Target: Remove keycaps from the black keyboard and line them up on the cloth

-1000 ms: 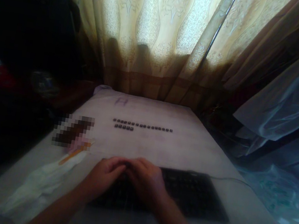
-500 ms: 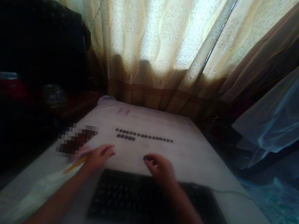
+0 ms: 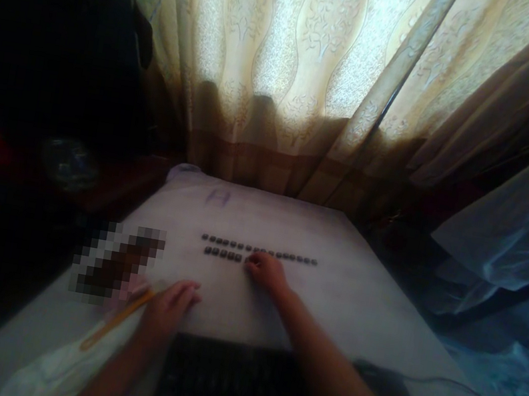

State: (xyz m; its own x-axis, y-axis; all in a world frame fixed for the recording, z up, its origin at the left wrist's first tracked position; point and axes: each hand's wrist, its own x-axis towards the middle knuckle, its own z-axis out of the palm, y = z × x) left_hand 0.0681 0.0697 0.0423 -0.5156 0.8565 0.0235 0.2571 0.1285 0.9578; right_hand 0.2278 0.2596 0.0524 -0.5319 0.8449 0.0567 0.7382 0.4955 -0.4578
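My right hand is pinched on a small black keycap, set down at the right end of a short row of black keycaps. Just beyond lies a longer row of keycaps, partly covered by my fingers. My left hand rests on the white cloth with loosely bent fingers and holds nothing that I can see. Beside it lies a stick-like tool with an orange-yellow handle. Below my hands is a black keyboard, partly hidden by my right forearm.
White cloth covers the table. A cable runs off to the right from the keyboard. At left lie a pixelated item and a pale plastic bag. A curtain hangs behind the table.
My right hand has moved forward from above the keyboard to the short row, bringing the keycap with it. My left hand stays near the handle. The view has shifted slightly.
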